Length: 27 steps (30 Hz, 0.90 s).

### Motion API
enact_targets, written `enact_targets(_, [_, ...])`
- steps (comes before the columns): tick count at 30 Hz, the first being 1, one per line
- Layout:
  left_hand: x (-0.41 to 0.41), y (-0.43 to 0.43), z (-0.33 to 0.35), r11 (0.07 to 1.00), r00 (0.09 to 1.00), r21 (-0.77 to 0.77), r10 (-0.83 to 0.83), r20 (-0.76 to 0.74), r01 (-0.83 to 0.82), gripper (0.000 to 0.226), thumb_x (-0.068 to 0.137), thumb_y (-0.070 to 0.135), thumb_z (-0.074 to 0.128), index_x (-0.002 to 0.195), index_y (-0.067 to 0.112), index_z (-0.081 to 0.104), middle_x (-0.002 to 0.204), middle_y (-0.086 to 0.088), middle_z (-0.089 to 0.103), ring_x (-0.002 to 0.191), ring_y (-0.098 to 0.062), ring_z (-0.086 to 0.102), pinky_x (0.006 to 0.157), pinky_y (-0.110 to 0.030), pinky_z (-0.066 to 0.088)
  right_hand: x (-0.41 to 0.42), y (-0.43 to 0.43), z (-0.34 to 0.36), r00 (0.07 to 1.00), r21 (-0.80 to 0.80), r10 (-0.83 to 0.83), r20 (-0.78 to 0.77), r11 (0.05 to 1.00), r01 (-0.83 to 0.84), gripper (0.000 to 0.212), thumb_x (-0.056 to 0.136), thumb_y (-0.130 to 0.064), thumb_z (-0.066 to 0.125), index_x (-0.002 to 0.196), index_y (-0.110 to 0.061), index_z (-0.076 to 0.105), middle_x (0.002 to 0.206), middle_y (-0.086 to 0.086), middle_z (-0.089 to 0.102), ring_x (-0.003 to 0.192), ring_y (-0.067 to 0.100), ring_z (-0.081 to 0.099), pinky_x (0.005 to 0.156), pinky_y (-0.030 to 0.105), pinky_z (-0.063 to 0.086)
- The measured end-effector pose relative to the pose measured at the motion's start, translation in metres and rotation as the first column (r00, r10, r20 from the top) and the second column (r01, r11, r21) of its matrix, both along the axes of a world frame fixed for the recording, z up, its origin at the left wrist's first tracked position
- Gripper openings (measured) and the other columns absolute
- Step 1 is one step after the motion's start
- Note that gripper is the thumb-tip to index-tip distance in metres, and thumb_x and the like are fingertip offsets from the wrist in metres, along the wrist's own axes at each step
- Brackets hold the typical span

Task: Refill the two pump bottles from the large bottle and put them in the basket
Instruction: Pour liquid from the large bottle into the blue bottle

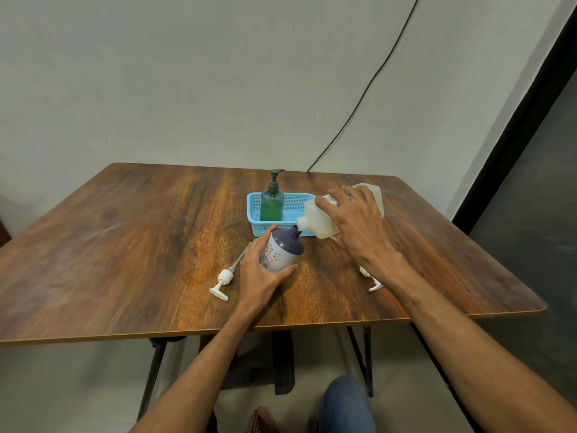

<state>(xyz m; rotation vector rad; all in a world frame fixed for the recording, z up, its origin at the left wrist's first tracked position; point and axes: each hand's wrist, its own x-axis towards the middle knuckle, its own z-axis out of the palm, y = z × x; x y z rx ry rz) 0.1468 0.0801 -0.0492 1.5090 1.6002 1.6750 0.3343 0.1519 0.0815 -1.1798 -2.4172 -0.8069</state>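
My left hand grips a grey and purple pump bottle, tilted to the right with its pump off and its neck open. My right hand holds the large pale bottle tipped to the left, its mouth right at the purple bottle's neck. A green pump bottle with a dark pump stands upright in the blue basket just behind. One white pump head with its tube lies on the table left of my left hand. Another white pump lies partly hidden under my right forearm.
The wooden table has its front edge near me and its right edge close to a dark panel. A black cable hangs down the wall behind the table. My knee in blue cloth shows below the table.
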Motion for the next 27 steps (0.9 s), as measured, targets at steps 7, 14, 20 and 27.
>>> enact_targets(7, [-0.0005,0.0005,-0.0010,1.000,1.000,-0.003,0.001,-0.004,-0.001,0.096,0.067,0.049,0.085,0.151,0.029,0.043,0.140,0.007,0.056,0.129,-0.012,0.053,0.107,-0.049,0.049,-0.0001,0.0003,0.0006,1.000,0.011,0.004,0.008,1.000,-0.004,0.077,0.054,-0.024,0.095,0.122,-0.022,0.060,0.118,0.015,0.066,0.105,0.038,0.061,0.095,0.053,0.045])
enact_targets(14, [-0.0011,0.0011,-0.0025,1.000,1.000,0.000,-0.006,0.001,0.006,0.095,0.067,0.047,0.086,0.151,0.030,0.043,0.141,0.008,0.056,0.129,-0.011,0.053,0.107,-0.050,0.049,-0.0005,-0.0019,0.0017,1.000,0.012,-0.004,0.018,1.000,0.004,0.077,0.055,-0.021,0.095,0.123,-0.021,0.060,0.120,0.016,0.066,0.108,0.039,0.060,0.097,0.054,0.044])
enact_targets(20, [-0.0008,0.0017,-0.0027,1.000,1.000,-0.007,0.000,0.000,0.000,0.096,0.067,0.051,0.084,0.151,0.029,0.043,0.141,0.008,0.055,0.129,-0.010,0.052,0.107,-0.049,0.050,-0.0002,-0.0015,0.0028,0.999,0.024,-0.001,0.033,1.000,0.000,0.077,0.054,-0.022,0.095,0.122,-0.021,0.061,0.119,0.016,0.066,0.107,0.039,0.060,0.096,0.053,0.044])
enact_targets(27, [-0.0012,0.0013,-0.0031,1.000,1.000,0.002,-0.004,-0.004,0.004,0.096,0.067,0.049,0.085,0.151,0.029,0.043,0.140,0.008,0.055,0.129,-0.010,0.052,0.107,-0.050,0.049,-0.0006,-0.0016,0.0027,1.000,0.016,0.001,0.031,1.000,-0.001,0.076,0.055,-0.021,0.094,0.123,-0.021,0.061,0.120,0.016,0.065,0.107,0.040,0.060,0.097,0.053,0.043])
